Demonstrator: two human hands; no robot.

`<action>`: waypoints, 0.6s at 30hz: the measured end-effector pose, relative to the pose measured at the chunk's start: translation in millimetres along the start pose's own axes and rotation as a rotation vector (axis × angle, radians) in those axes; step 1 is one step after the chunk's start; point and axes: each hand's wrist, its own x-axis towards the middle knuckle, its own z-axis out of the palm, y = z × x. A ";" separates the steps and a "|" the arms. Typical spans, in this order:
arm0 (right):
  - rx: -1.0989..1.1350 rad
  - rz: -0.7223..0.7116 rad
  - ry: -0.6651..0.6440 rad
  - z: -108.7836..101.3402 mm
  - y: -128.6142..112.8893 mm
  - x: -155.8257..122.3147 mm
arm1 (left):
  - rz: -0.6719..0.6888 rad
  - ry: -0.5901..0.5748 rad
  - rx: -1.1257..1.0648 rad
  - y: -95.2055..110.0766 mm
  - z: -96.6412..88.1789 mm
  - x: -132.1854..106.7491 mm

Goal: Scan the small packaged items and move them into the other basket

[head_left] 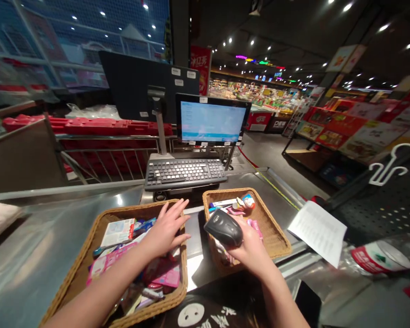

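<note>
My left hand reaches over the right side of the left wicker basket, its fingers apart and nothing held in them. Inside that basket lie several packaged goods, among them a pink package and a white box. My right hand is closed around a black handheld barcode scanner, which is over the left part of the right wicker basket. Behind the scanner, this second basket contains a small figure-shaped toy and some pink items. The scanner and hand cover part of its contents.
Beyond the baskets stand a black keyboard and a lit monitor on the metal counter. To the right are a printed paper sheet, a plastic-wrapped roll and a white hook. Shopping carts stand behind.
</note>
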 end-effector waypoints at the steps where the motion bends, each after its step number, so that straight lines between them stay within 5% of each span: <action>1: -0.026 0.024 0.054 -7.9 7.2 -4.8 | 0.011 0.013 -0.001 4.7 2.8 13.0; 9: -0.213 0.162 0.267 -66.1 60.2 -37.4 | 0.144 0.097 0.023 43.6 39.1 133.9; 18: -0.153 0.312 0.357 -109.0 92.8 -56.2 | 0.272 -0.012 0.051 79.8 110.4 256.4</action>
